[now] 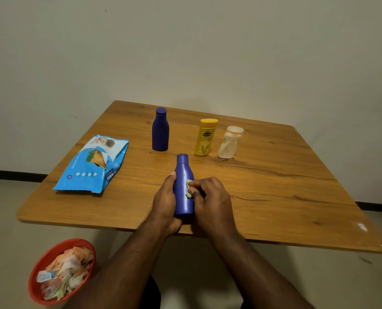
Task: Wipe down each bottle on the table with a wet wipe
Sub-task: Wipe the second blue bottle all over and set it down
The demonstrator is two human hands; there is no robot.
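Two hands work one blue bottle (184,186) above the worktop (275,186): the left hand (166,199) grips its body, the right hand (210,201) pinches a pale wet wipe (189,188) against it. Left of them lies a blue pack (94,163) reading "mee"; beyond stands a yellow bottle (204,137), its label probably unreadable.

wooden table (275,197), red bowl (40,264) of scraps

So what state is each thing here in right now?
Held blue bottle: capped, tilted, off the table.
Left hand: grips that bottle.
Right hand: presses a wipe on it.
Far blue bottle: upright, capped.
Yellow bottle: upright, closed.
Pale bottle: upright, dented.
Wipes pack: lying flat.
Red bowl: full of used wipes.
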